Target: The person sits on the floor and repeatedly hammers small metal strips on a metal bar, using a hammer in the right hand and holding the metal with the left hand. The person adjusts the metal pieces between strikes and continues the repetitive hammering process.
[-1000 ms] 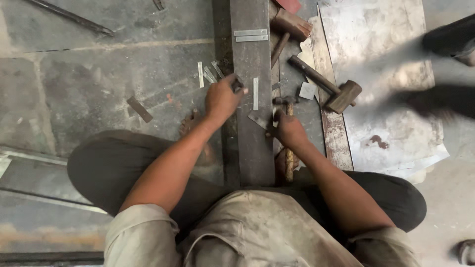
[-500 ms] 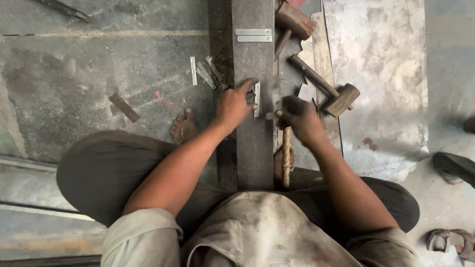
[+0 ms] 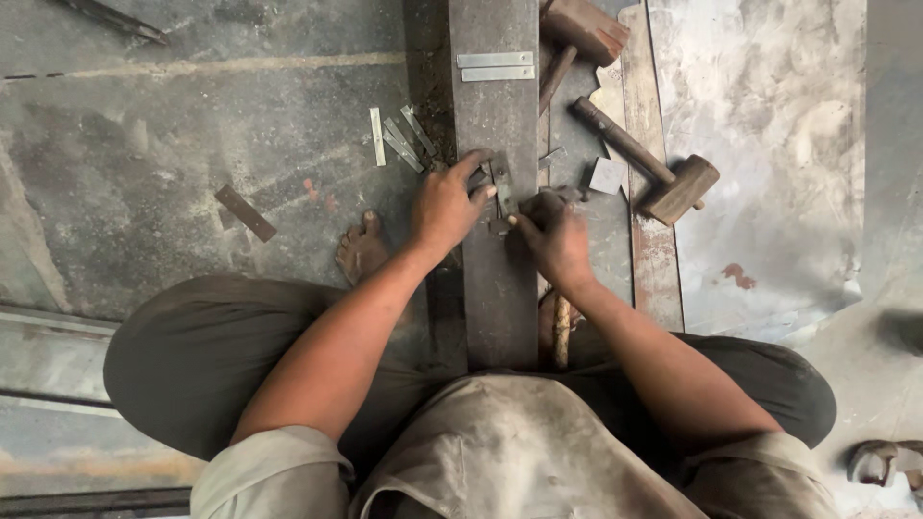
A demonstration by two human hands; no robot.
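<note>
I sit on the floor astride a long dark steel beam (image 3: 498, 298). A small dull metal strip (image 3: 502, 185) lies lengthwise on top of it. My left hand (image 3: 444, 207) pinches the strip's far end from the left with thumb and fingers. My right hand (image 3: 555, 237) is curled, its fingertips gripping the strip's near end from the right. A wooden handle (image 3: 561, 332) pokes out from under my right wrist beside the beam; its head is hidden.
Two shiny strips (image 3: 495, 65) lie across the beam's far end. Several loose strips (image 3: 399, 136) and a rusty one (image 3: 245, 212) lie on the floor at left, near my bare foot (image 3: 361, 248). A wooden mallet (image 3: 673, 183) and a wooden block (image 3: 584, 24) sit at right.
My right hand has shifted left onto the beam and now meets my left hand at the strip. The left hand has slid slightly nearer along the beam.
</note>
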